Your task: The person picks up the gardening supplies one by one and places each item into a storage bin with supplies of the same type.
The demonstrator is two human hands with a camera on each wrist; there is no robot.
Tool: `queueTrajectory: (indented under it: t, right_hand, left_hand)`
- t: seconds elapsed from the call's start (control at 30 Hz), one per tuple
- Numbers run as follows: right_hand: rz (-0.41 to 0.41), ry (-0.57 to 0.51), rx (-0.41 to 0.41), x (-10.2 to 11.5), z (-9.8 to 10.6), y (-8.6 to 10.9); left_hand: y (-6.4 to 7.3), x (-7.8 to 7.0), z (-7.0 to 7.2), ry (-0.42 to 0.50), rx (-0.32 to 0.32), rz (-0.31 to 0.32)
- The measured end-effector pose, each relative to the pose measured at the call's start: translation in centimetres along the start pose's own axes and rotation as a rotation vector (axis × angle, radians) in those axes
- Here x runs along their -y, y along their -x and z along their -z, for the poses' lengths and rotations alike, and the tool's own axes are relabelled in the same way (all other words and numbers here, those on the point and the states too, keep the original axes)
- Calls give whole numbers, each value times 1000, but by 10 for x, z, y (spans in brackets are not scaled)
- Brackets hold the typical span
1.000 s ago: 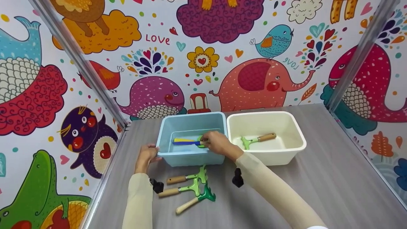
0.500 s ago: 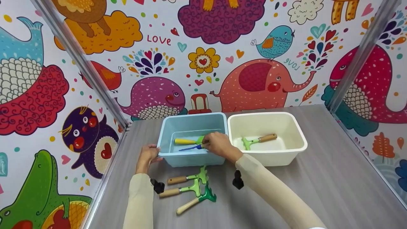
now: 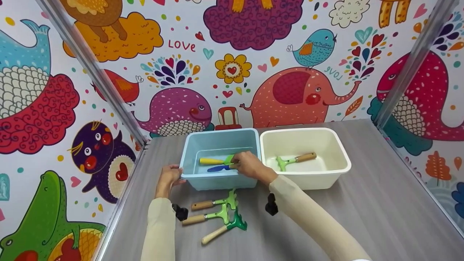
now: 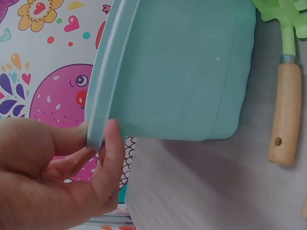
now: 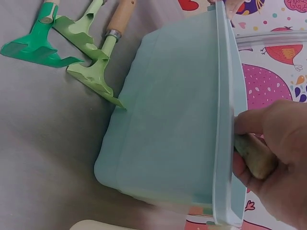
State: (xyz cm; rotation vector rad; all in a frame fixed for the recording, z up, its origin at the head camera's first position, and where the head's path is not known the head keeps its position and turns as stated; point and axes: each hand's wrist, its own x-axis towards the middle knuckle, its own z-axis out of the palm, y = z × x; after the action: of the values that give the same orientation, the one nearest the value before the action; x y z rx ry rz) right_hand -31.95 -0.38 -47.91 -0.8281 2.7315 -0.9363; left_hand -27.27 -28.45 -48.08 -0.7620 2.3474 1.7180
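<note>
My left hand [image 3: 169,177] pinches the front left corner of the light blue bin [image 3: 217,182]; in the left wrist view, thumb and fingers [image 4: 113,158] lie on either side of its rim. My right hand [image 3: 250,165] is inside that bin, gripping a small blue-bladed trowel [image 3: 218,168] whose blade points left. In the right wrist view its wooden handle [image 5: 259,158] runs into my palm, partly hidden by the fingers and rim. Just behind the blade lies a tool with a yellow handle [image 3: 211,161] and a green head partly covered by my right hand.
A cream bin [image 3: 308,180] stands against the blue one's right side, with a light green hand rake [image 3: 286,161] inside. In front lie two light green hand rakes [image 3: 203,205] and a dark green one [image 3: 224,228]. Patterned walls [image 3: 232,98] enclose the table.
The blue trowel has swung down and forward, away from the yellow handle, and its blade has turned to show its flat face. My left hand stays on the bin's corner.
</note>
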Motion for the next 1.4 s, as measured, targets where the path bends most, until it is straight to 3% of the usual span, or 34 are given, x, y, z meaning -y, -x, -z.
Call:
queueTrajectory:
  t: [0.33,0.57,0.8,1.0,1.4]
  right_hand:
    - [86,-59,-18,-3,-3,3]
    - [115,-116,1,-4,-6,4]
    - [2,-135,24,-4,-5,4]
    - [-31,-136,-31,-6,-1,5]
    - [5,-218,-189,-14,1,19]
  left_hand:
    - [-2,2,-2,-8,-18,-29]
    - [-2,2,-3,-25,-25,-4]
    - [-1,2,-2,-12,-17,-10]
    - [-1,2,-1,-9,-10,-13]
    - [0,2,-4,-11,-34,0]
